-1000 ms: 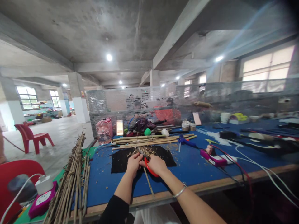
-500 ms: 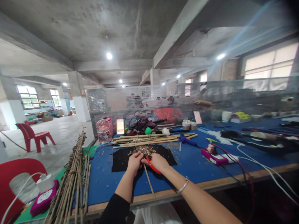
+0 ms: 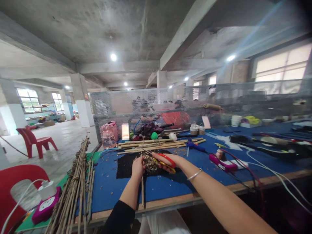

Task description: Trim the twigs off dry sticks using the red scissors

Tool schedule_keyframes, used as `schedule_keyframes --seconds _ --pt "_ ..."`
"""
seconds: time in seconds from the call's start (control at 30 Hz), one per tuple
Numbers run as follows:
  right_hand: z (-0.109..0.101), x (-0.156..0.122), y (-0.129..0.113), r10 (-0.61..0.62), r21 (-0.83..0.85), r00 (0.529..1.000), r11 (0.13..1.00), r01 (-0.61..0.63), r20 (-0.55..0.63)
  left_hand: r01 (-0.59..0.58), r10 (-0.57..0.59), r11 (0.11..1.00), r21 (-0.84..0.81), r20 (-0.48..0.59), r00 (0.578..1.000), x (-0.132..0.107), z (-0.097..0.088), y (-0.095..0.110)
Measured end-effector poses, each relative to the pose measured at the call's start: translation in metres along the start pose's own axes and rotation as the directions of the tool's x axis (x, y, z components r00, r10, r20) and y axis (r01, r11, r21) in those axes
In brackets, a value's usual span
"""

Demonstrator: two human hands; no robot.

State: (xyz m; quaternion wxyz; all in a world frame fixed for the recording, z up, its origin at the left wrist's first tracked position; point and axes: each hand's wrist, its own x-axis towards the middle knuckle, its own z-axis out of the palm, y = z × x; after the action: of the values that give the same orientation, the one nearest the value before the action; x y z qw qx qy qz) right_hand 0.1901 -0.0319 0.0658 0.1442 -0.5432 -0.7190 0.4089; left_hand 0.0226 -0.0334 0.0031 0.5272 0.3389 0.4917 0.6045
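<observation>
My left hand [image 3: 138, 167] is closed around a thin brown stick [image 3: 143, 191], whose lower end reaches toward the table's front edge. To its right, my right hand [image 3: 168, 161] grips scissors [image 3: 167, 160] with red and yellow handles. Their blades point up and left, above and beyond my left hand, and look slightly apart. Beneath both hands lies a black cloth [image 3: 124, 167] on the blue table. A pile of pale plant chips [image 3: 151, 165] is heaped on the cloth between my hands.
A bundle of long dry stalks [image 3: 76, 185] leans along the left edge. Cut bamboo canes [image 3: 161, 145] lie behind the cloth. A blue glue gun [image 3: 197, 148] and a purple power strip [image 3: 223, 163] with cables sit rightward. A perforated metal screen [image 3: 117, 104] stands behind.
My right hand has moved right and slightly up with the scissors, away from my left hand, uncovering the chips. The stick has swung from slanted to nearly upright in view.
</observation>
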Motion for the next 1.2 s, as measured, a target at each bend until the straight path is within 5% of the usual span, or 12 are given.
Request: schedule_keyframes --seconds 0.1,0.23,0.43,0.53,0.7,0.87,1.03,1.2 --pt "-0.006 0.002 0.005 0.036 0.209 0.945 0.972 -0.109 0.324 0.001 -0.002 1.000 -0.020 -0.047 0.999 0.000 0.000 0.001" --pt "-0.004 0.006 0.015 -0.057 0.438 0.856 0.876 -0.204 0.513 -0.029 0.026 0.999 -0.040 -0.063 0.998 0.001 0.001 -0.001" --pt "0.012 -0.005 0.028 -0.335 0.795 0.848 0.586 -0.153 0.411 -0.029 0.024 0.997 -0.074 -0.064 0.998 -0.002 0.002 0.000" --pt "0.021 -0.007 0.030 -0.357 0.799 0.810 0.562 -0.212 0.466 -0.038 0.036 0.994 -0.106 -0.019 0.999 -0.002 0.001 0.000" --pt "0.027 -0.006 0.022 -0.344 0.843 0.842 0.493 -0.216 0.416 -0.043 0.041 0.991 -0.124 -0.018 0.999 0.001 0.000 -0.003" --pt "0.024 -0.009 0.023 -0.418 0.870 0.807 0.439 -0.222 0.417 -0.045 0.043 0.995 -0.086 -0.025 0.999 0.001 -0.001 -0.004" --pt "0.031 -0.018 0.038 -0.508 0.943 0.822 0.318 -0.098 0.256 -0.037 0.032 0.997 -0.066 -0.064 0.997 0.001 -0.001 -0.002" --pt "0.046 -0.026 0.054 -0.430 0.953 0.895 0.302 0.016 0.121 -0.019 0.018 0.999 -0.036 -0.040 0.999 0.000 -0.001 -0.002"
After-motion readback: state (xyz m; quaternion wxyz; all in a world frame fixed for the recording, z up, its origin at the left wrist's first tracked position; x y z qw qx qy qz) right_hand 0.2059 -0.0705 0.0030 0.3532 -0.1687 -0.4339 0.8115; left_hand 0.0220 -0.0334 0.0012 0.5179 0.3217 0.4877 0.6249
